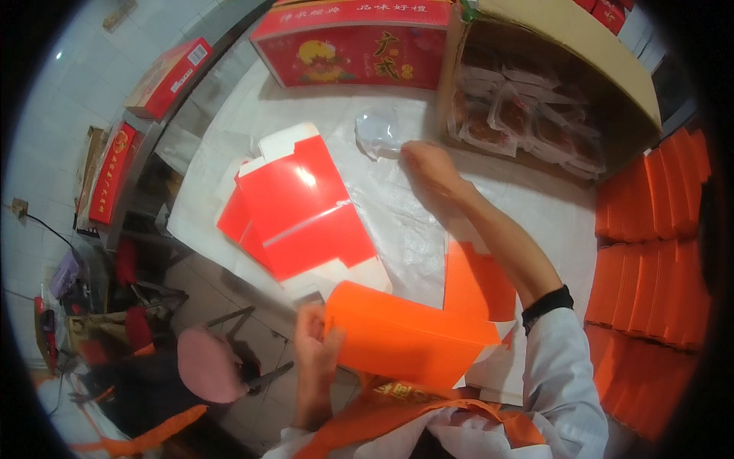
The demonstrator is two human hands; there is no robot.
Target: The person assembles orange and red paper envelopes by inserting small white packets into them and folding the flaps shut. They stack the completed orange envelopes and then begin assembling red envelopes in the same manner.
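Observation:
My left hand (319,338) grips the left end of a folded orange cardboard box (407,333), held near my body, with white flaps at its right end. My right hand (430,166) reaches out over the white-covered table, its fingertips at the edge of a clear plastic packet (377,132); whether they pinch it I cannot tell. Flat red cardboard box blanks (304,201) with white flaps lie overlapping left of centre. Under my right forearm another orange cardboard piece (476,281) lies on the table.
A large open carton (625,51) at the back right holds several wrapped round brown pastries (513,115). Beside it stands a red printed box (355,51). Stacked orange cartons (648,292) line the right side. A pink stool seat (209,364) is at lower left.

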